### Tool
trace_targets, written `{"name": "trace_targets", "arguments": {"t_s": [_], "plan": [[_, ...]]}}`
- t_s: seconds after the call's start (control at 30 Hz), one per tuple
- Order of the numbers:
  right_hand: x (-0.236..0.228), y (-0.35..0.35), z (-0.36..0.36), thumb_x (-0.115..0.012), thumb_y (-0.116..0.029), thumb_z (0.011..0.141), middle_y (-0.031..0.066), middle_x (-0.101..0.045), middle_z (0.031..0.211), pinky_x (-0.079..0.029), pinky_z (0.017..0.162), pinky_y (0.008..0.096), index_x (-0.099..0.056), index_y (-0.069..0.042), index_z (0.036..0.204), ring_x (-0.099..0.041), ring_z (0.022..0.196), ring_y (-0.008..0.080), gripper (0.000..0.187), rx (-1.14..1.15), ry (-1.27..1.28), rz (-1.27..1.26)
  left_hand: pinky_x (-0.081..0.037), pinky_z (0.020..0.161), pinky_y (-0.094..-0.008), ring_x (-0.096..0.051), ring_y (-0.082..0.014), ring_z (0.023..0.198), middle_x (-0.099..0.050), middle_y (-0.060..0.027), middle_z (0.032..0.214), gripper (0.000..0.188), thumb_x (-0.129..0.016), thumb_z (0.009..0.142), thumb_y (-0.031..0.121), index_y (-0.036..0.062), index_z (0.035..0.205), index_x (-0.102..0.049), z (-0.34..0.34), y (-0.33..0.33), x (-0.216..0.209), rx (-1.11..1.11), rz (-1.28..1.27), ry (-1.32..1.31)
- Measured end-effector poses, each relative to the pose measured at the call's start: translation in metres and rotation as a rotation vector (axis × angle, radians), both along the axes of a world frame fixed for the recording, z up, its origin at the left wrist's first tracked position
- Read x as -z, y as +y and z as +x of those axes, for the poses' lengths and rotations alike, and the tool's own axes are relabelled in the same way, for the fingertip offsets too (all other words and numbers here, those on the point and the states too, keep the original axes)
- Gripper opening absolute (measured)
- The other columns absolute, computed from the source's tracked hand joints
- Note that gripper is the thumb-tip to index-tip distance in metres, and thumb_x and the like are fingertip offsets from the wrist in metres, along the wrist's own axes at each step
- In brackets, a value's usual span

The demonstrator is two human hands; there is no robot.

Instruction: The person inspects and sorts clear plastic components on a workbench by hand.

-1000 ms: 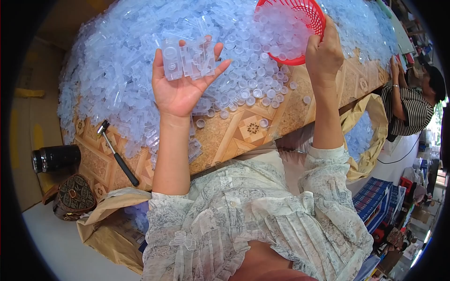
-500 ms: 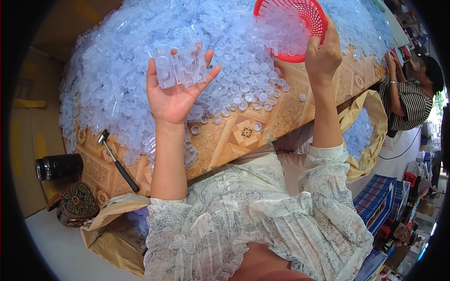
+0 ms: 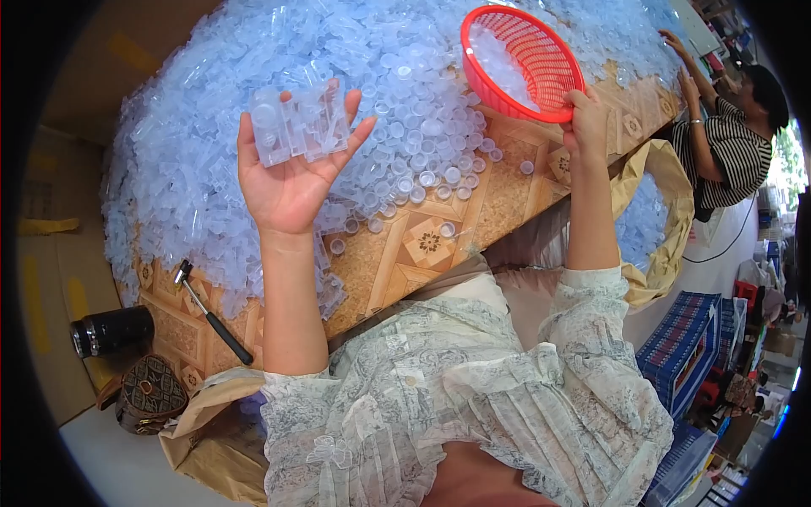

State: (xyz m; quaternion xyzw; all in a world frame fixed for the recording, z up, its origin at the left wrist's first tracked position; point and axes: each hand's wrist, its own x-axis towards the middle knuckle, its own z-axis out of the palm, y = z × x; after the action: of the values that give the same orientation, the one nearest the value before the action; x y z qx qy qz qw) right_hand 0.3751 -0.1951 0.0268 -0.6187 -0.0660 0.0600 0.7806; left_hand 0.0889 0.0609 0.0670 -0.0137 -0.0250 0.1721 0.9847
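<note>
On the upturned palm of my left hand (image 3: 291, 190) lie clear plastic molded pieces (image 3: 300, 131), held by the thumb and fingers. The fingers curl up loosely around their edges. My right hand (image 3: 585, 127) grips the rim of a red plastic basket (image 3: 553, 72), which is tilted so its opening faces left. Some small clear pieces (image 3: 498, 63) are inside it. Below and left of the basket, small round clear caps (image 3: 414, 144) spread along the front of a big heap of clear plastic parts (image 3: 203, 127).
The patterned tabletop (image 3: 363, 270) bears a hammer (image 3: 211, 313) with a black handle. A black flask (image 3: 114, 329) and a brown patterned bag (image 3: 152, 393) are at the left. Paper sacks (image 3: 224, 431) flank me. Another person (image 3: 726, 139) reaches over the heap at the right.
The basket has turned more upright and now holds far fewer pieces. My left hand, with the plastic pieces, has shifted slightly left. The other person's arms have moved.
</note>
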Motion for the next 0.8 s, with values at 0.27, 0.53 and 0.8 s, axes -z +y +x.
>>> {"name": "trace_targets", "arguments": {"t_s": [0.27, 0.53, 0.8], "plan": [[0.006, -0.018, -0.001, -0.046, 0.004, 0.078, 0.0011, -0.058, 0.068, -0.029, 0.033, 0.0204, -0.06, -0.002, 0.105, -0.044, 0.04, 0.0061, 0.03, 0.06, -0.05, -0.031, -0.019, 0.103, -0.0718, -0.04, -0.0497, 0.119, -0.044, -0.0259, 0.128, 0.056, -0.056, 0.087, 0.043, 0.0035, 0.125, -0.044, 0.098, -0.07, -0.052, 0.228, 0.225, 0.078], [0.025, -0.02, -0.015, -0.051, -0.001, 0.086, 0.0051, -0.063, 0.088, -0.043, 0.053, 0.0211, -0.056, -0.001, 0.111, -0.057, 0.065, 0.0094, 0.026, -0.056, -0.077, -0.043, -0.018, 0.102, -0.0705, -0.042, -0.038, 0.121, -0.046, -0.0155, 0.13, 0.055, -0.056, 0.088, 0.045, 0.0088, 0.128, -0.045, 0.201, -0.145, -0.03, 0.269, 0.392, 0.424], [0.04, -0.064, 0.026, -0.056, -0.022, 0.093, 0.0025, -0.062, 0.075, -0.036, 0.036, 0.0179, -0.055, -0.007, 0.105, -0.051, 0.045, 0.0071, 0.019, -0.139, -0.025, -0.077, -0.026, 0.104, -0.0622, -0.017, -0.0384, 0.138, -0.017, -0.0217, 0.15, 0.076, -0.064, 0.083, 0.044, 0.0004, 0.137, -0.034, 0.2, -0.131, -0.049, 0.351, 1.09, 0.459]]}}
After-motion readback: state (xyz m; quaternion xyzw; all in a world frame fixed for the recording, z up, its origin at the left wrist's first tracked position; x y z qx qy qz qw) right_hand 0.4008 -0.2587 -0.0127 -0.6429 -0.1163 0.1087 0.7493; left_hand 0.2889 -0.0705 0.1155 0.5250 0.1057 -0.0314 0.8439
